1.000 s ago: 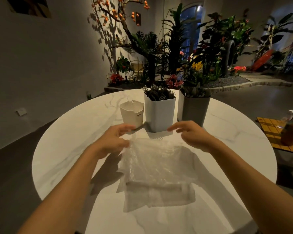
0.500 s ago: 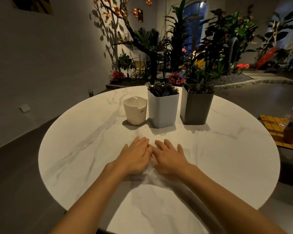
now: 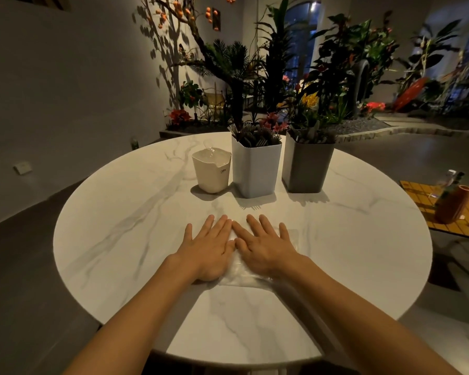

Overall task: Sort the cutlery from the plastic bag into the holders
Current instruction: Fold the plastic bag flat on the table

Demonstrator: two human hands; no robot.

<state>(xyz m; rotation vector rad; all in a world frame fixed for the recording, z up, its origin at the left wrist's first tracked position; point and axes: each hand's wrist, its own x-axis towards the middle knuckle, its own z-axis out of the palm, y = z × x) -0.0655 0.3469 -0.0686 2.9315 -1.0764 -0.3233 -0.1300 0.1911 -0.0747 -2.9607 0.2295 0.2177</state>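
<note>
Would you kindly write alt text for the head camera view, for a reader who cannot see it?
Both hands, left hand and right hand, press flat, fingers straight, on a clear plastic bag lying on a round marble table. Beyond them stand three holders: a cream cup, a white holder and a grey holder, both holding cutlery.

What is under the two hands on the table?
A flattened clear plastic bag lies under the left hand and right hand, on the table. The palms cover most of it; any contents cannot be seen.
</note>
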